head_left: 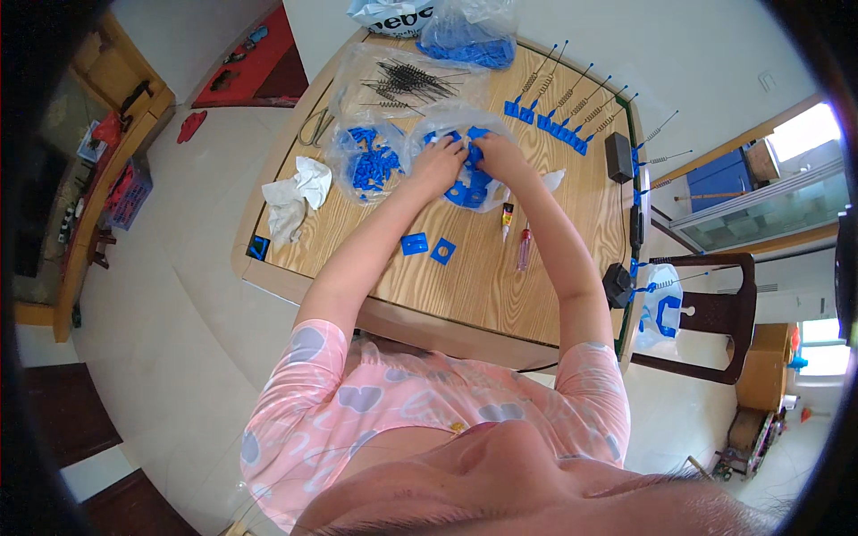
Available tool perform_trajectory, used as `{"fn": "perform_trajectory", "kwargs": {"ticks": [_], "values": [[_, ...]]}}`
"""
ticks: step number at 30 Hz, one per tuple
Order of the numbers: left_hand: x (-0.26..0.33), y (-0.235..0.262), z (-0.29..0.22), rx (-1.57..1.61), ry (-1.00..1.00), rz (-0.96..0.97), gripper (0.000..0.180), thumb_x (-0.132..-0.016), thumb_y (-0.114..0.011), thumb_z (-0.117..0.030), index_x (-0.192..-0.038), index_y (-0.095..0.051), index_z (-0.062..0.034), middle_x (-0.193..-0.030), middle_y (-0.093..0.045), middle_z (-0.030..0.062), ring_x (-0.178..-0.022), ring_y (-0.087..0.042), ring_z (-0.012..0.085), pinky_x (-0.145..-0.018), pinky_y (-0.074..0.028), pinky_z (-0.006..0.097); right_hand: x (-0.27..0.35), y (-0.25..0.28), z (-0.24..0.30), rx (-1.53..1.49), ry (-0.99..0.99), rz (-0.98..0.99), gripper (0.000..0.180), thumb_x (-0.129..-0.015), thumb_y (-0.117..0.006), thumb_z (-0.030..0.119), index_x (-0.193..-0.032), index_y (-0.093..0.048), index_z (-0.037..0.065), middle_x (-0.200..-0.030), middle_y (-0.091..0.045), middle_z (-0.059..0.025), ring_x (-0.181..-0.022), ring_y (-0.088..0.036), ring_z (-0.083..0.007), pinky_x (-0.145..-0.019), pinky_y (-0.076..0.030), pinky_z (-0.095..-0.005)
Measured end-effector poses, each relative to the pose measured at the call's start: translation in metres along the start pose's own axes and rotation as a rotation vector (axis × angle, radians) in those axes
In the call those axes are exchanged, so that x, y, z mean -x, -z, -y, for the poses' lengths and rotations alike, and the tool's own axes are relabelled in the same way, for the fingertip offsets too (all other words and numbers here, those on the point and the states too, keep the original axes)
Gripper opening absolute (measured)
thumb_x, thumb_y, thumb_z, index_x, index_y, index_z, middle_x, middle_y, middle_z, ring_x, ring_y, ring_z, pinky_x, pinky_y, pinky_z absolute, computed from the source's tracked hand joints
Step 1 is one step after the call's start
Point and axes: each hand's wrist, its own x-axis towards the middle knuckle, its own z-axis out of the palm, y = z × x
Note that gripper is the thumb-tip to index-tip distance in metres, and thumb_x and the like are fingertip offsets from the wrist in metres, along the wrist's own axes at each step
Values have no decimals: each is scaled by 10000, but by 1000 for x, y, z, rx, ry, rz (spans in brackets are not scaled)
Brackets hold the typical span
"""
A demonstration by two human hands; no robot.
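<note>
Left hand: my left hand (440,163) is curled into the mouth of the clear bag (465,147) near the middle of the table (474,286), fingers bent around blue plates (468,189); I cannot tell exactly which piece it grips.
Right hand: my right hand (500,156) is in the same bag, just beside the left, fingers closed on the blue pieces there; how tight the hold is I cannot tell.
Plates in bag: flat blue squares with a round hole, piled inside the bag, which lies open under both hands.
Loose plates: two plates (427,247) lie out on the wood toward my edge, side by side, apart from the bag.
Small-parts bag: a second bag (368,161) of smaller blue bits sits just left of my hands.
Springs: dark spring rods (407,85) lie on plastic toward the far left corner.
Finished row: spring rods on blue bases (554,125) are lined up toward the far right edge; a few more stick out past the right edge.
Glue: a small tube (507,219) and a thin bottle (524,248) lie near my right forearm.
Tissue: crumpled tissue (295,192) sits by the left edge, scissors (315,127) beyond it.
Progress: I judge it partway, with one row assembled and plenty of plates, bits and springs not yet used.
</note>
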Motion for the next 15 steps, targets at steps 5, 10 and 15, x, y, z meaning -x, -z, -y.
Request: {"fn": "perform_trajectory", "kwargs": {"ticks": [5,10,15], "values": [[-3,1,1,-258,121,324,346,-817,-550,-258,-1124,-640,-125,-1112,-614,57,-1100,-534,237,-948,-396,405,4,3,-24,86,-85,134,181,-804,-506,88,-936,-630,75,-922,-637,-184,-883,-615,-356,-756,-482,-470],[0,2,2,-242,136,313,339,-808,-564,-253,-1106,-648,-115,-1095,-622,54,-1108,-525,230,-938,-401,392,1,26,-23,-49,-301,-40,183,-828,-493,97,-946,-632,77,-942,-645,-182,-906,-614,-367,-768,-482,-465],[4,-4,5,-252,104,235,346,-797,-585,-255,-1100,-645,-99,-1114,-612,52,-1102,-520,234,-936,-401,398,2,25,-34,-82,-213,-58,166,-828,-528,137,-935,-638,75,-923,-651,-179,-898,-617,-362,-770,-481,-461]]}}
